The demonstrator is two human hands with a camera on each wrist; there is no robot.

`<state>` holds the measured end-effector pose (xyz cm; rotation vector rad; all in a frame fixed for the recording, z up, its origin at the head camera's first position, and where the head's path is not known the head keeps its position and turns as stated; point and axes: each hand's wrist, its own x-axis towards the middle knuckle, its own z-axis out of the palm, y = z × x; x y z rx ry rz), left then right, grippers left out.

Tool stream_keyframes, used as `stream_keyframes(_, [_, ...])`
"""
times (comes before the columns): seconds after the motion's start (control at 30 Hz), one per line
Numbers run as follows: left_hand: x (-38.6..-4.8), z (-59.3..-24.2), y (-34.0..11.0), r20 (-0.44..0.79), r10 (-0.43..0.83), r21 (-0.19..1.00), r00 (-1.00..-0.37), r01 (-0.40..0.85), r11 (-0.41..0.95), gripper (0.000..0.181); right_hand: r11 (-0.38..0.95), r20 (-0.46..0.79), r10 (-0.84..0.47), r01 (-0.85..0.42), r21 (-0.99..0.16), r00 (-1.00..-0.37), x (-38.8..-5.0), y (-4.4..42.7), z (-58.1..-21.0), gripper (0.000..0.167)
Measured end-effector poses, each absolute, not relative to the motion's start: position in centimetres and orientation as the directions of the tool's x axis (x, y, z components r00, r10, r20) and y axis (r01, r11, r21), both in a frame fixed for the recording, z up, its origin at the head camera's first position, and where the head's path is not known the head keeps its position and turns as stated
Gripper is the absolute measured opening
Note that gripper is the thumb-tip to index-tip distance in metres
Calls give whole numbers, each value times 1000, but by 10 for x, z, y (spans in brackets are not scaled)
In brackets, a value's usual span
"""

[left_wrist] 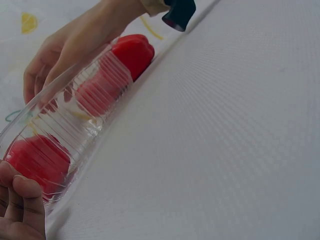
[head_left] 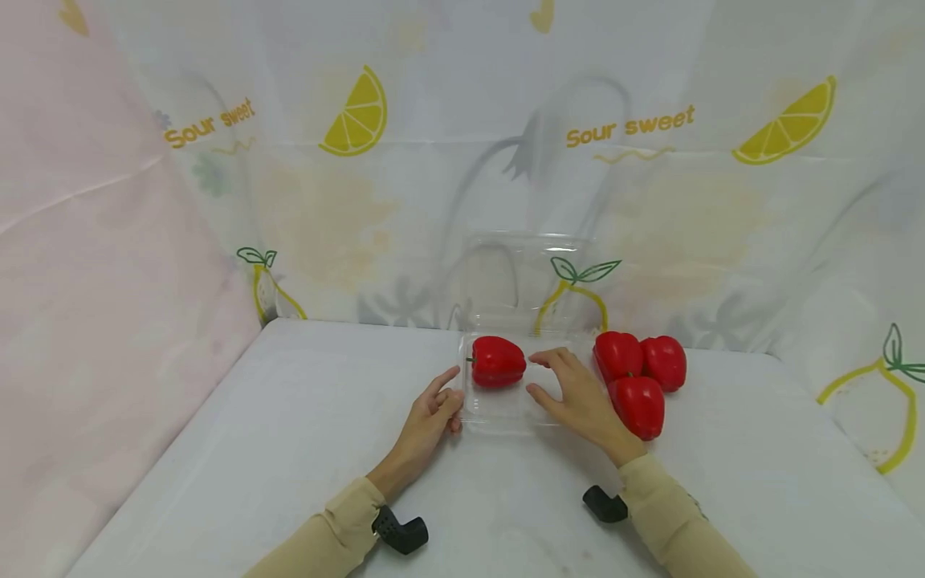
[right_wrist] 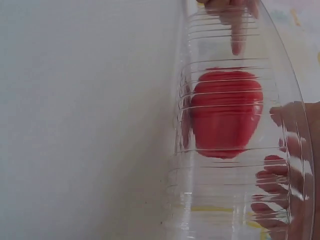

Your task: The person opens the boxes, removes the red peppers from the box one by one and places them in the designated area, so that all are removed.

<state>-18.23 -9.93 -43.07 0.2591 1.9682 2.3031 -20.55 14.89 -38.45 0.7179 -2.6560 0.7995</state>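
Note:
A clear plastic clamshell box [head_left: 499, 421] stands on the white table with its lid [head_left: 491, 277] raised behind. One red bell pepper [head_left: 497, 363] lies on its side in the left half, stem to the left; through the ribbed wall it shows in the right wrist view too [right_wrist: 227, 115]. My left hand [head_left: 426, 417] holds the box's left rim between thumb and curled fingers, index finger stretched out. Just right of that pepper, my right hand [head_left: 581, 401] hovers over the box, fingers loosely bent, thumb apart, holding nothing.
Three more red bell peppers sit in a cluster beside the box's right side: a front one [head_left: 639, 409], a back left one [head_left: 617, 356] and a back right one [head_left: 666, 364]. A lemon-printed curtain [head_left: 433, 193] hangs along the table's back edge.

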Motion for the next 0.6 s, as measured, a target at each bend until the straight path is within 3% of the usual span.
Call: stream_keyframes(0.6, [-184,-433,-99,49,178,988,-983,22,-151,49,735,325,-429,-535,-417,-843,-215,122,-382,56])
